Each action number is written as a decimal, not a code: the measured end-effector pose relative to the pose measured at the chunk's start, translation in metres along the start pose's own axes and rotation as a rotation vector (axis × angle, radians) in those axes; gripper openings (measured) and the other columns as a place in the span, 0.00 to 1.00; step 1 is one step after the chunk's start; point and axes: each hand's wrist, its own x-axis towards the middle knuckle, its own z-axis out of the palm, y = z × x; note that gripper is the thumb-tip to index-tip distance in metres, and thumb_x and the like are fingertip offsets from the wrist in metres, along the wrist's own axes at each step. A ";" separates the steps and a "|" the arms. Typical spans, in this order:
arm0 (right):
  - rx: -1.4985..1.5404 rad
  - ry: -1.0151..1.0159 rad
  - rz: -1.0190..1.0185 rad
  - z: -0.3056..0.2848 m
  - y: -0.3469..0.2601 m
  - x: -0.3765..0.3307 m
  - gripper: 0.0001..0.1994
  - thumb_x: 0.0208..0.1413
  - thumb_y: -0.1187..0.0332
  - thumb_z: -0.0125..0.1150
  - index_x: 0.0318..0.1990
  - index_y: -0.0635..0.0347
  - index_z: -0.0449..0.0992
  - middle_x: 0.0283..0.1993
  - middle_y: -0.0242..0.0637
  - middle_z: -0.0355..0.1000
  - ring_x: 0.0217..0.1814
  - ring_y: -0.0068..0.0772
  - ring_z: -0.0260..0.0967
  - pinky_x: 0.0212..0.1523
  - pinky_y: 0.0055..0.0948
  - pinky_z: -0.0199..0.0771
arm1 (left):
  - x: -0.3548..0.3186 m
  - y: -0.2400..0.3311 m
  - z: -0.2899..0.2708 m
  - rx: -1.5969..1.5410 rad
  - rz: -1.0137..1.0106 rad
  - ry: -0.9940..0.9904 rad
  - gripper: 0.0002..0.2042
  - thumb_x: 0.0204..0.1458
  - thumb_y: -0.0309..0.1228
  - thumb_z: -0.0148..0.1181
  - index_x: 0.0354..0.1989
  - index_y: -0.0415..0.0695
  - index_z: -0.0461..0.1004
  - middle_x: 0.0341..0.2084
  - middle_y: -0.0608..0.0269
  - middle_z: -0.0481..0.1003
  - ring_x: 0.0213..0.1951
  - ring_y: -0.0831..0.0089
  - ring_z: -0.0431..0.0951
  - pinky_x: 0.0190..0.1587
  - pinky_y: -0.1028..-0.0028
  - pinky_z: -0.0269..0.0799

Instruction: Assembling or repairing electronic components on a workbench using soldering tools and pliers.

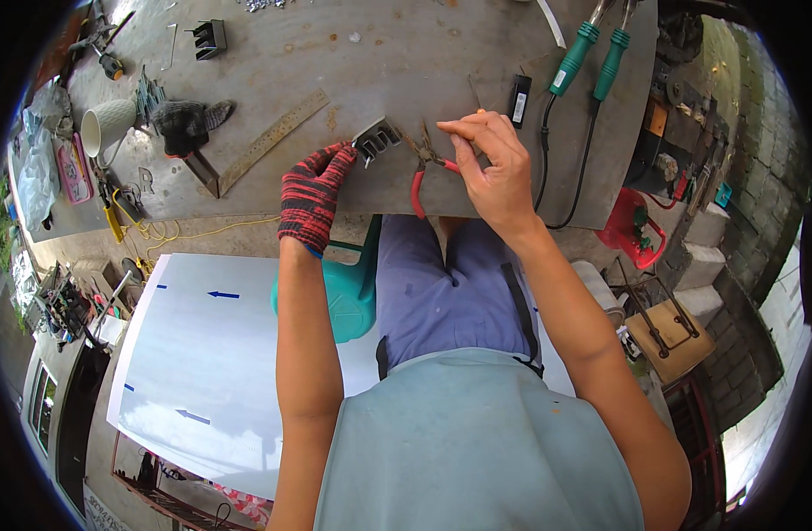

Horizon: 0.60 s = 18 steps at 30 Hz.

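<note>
My left hand [313,196], in a red and black striped glove, pinches the edge of a small metal letter-like piece [381,144]. The piece has a pale flat face and dark raised walls, and is held just above the table's near edge. My bare right hand [493,164] is to the right of it, thumb and fingers drawn together; anything between the fingertips is too small to make out. Red-handled pliers [421,168] lie between both hands with jaws apart, one handle close to my right thumb. Past my right knuckles, a thin orange-handled tool [480,110] is partly hidden.
On the metal table [273,53] lie a steel ruler [276,131], a dark glove [189,119], a white cup [105,126] and a black box-shaped piece [209,40]. Two green-handled cabled tools [576,57] and a black case [519,100] are at right. A green stool [340,296] is below.
</note>
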 end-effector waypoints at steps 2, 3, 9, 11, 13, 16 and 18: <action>0.008 0.006 -0.007 0.002 -0.004 0.008 0.11 0.54 0.83 0.64 0.42 0.58 0.84 0.38 0.35 0.76 0.40 0.36 0.70 0.41 0.33 0.72 | -0.001 0.004 0.000 0.005 -0.003 -0.007 0.19 0.57 0.40 0.70 0.51 0.40 0.84 0.40 0.60 0.84 0.45 0.74 0.78 0.54 0.71 0.71; 0.007 0.005 -0.015 0.002 -0.007 0.012 0.11 0.54 0.82 0.64 0.42 0.58 0.84 0.38 0.35 0.76 0.41 0.36 0.70 0.41 0.33 0.72 | -0.002 0.006 0.000 0.013 -0.011 -0.017 0.19 0.57 0.40 0.70 0.51 0.39 0.84 0.41 0.59 0.84 0.45 0.74 0.78 0.54 0.71 0.71; 0.012 -0.011 -0.052 0.014 -0.021 0.037 0.11 0.55 0.81 0.63 0.43 0.58 0.84 0.38 0.35 0.76 0.41 0.36 0.71 0.41 0.33 0.72 | -0.005 0.007 0.000 -0.024 -0.036 -0.016 0.18 0.58 0.37 0.70 0.52 0.38 0.83 0.42 0.60 0.84 0.46 0.75 0.79 0.55 0.72 0.71; 0.004 -0.012 -0.072 0.020 -0.022 0.046 0.10 0.56 0.81 0.63 0.43 0.58 0.84 0.38 0.35 0.76 0.42 0.37 0.71 0.41 0.34 0.72 | -0.005 0.010 0.002 -0.044 -0.034 -0.014 0.18 0.57 0.36 0.70 0.52 0.38 0.82 0.41 0.60 0.84 0.46 0.75 0.79 0.54 0.73 0.71; 0.036 -0.036 -0.022 0.028 -0.021 0.059 0.09 0.57 0.79 0.63 0.43 0.58 0.84 0.39 0.36 0.76 0.42 0.39 0.71 0.43 0.35 0.72 | -0.003 0.008 0.002 -0.034 -0.031 -0.036 0.19 0.57 0.37 0.71 0.52 0.37 0.82 0.41 0.60 0.84 0.45 0.75 0.79 0.54 0.73 0.72; 0.015 -0.056 -0.036 0.042 -0.020 0.082 0.09 0.57 0.78 0.62 0.43 0.58 0.84 0.39 0.37 0.77 0.43 0.41 0.71 0.45 0.36 0.72 | -0.003 0.009 0.002 -0.020 -0.031 -0.038 0.19 0.56 0.37 0.71 0.51 0.38 0.83 0.41 0.61 0.84 0.45 0.75 0.79 0.54 0.72 0.72; 0.001 -0.067 -0.043 0.052 -0.016 0.099 0.09 0.57 0.77 0.62 0.43 0.58 0.84 0.40 0.37 0.77 0.43 0.41 0.71 0.46 0.37 0.72 | -0.004 0.011 0.002 -0.008 -0.030 -0.044 0.19 0.56 0.37 0.71 0.51 0.38 0.83 0.41 0.61 0.84 0.45 0.75 0.79 0.54 0.72 0.72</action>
